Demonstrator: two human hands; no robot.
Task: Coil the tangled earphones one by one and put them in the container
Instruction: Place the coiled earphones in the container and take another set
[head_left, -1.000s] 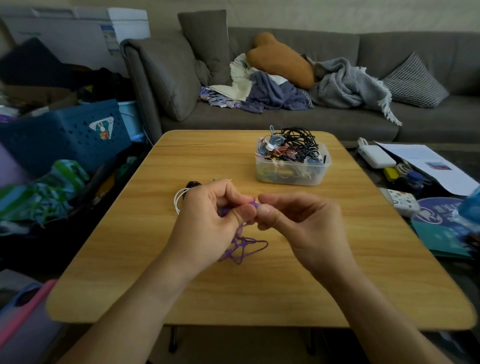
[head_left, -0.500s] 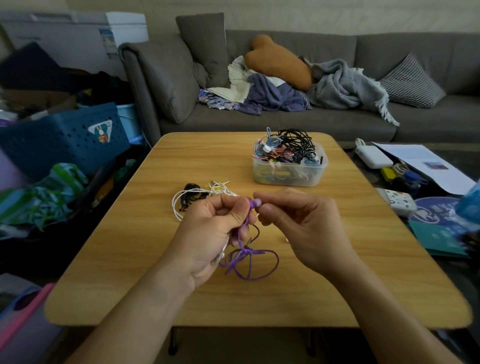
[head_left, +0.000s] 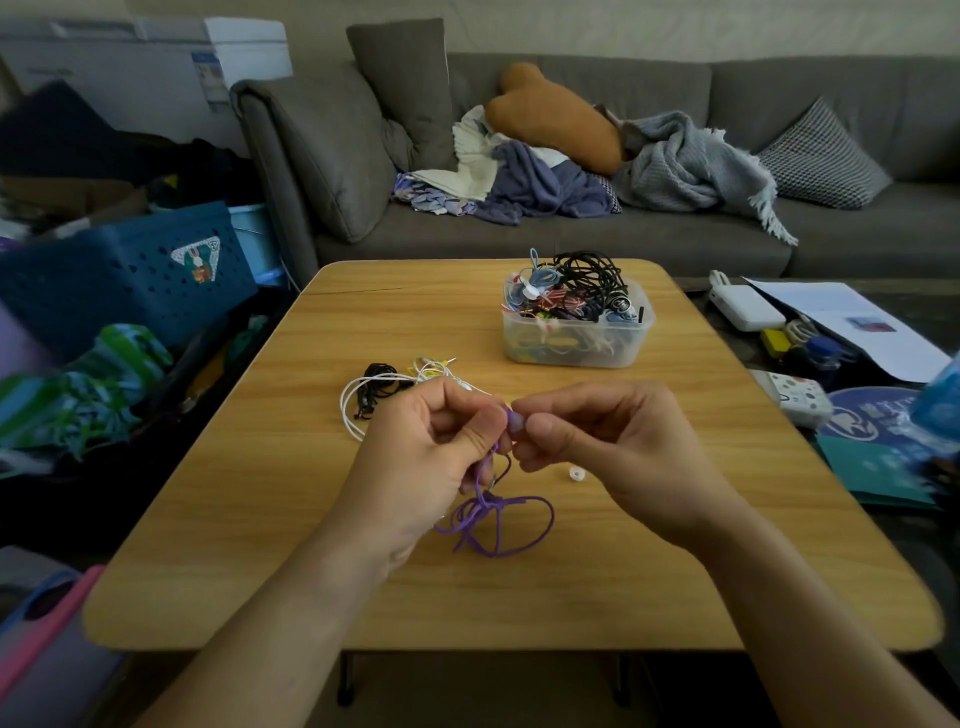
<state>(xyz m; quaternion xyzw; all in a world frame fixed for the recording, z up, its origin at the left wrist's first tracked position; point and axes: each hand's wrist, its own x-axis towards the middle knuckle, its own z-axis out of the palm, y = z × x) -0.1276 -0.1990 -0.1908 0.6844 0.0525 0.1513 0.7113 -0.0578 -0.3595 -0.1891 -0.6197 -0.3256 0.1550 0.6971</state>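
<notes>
Currently held: purple earphones (head_left: 493, 519), one set, above the near middle of the bench (head_left: 675, 597). Left hand (head_left: 421, 462) — grip curled round the cord just under the earbud, thumb pressing it against the fingers. Right hand (head_left: 613, 457) — grip narrow, fingertips pinching at the purple earbud right beside the left thumb. Below the grip the cord hangs in a knotted bunch of loops, its lowest loops resting on the bench or nearly so; which cannot be told.

Handling, as judged: very light, soft and limp, cord thin and easily snagged on itself. Pulling hard would likely tighten the knot. Best taken at the earbud end or the plug and fed through loop by loop, then wound round the fingers.

Beyond the left grip: a pile of white, black and yellow earphones (head_left: 395, 384), lying tangled on the bench. Just past the right grip: a small white eartip (head_left: 575, 473), loose. Farther off, beyond both hands: the clear container (head_left: 571, 343), already heaped with cords.
</notes>
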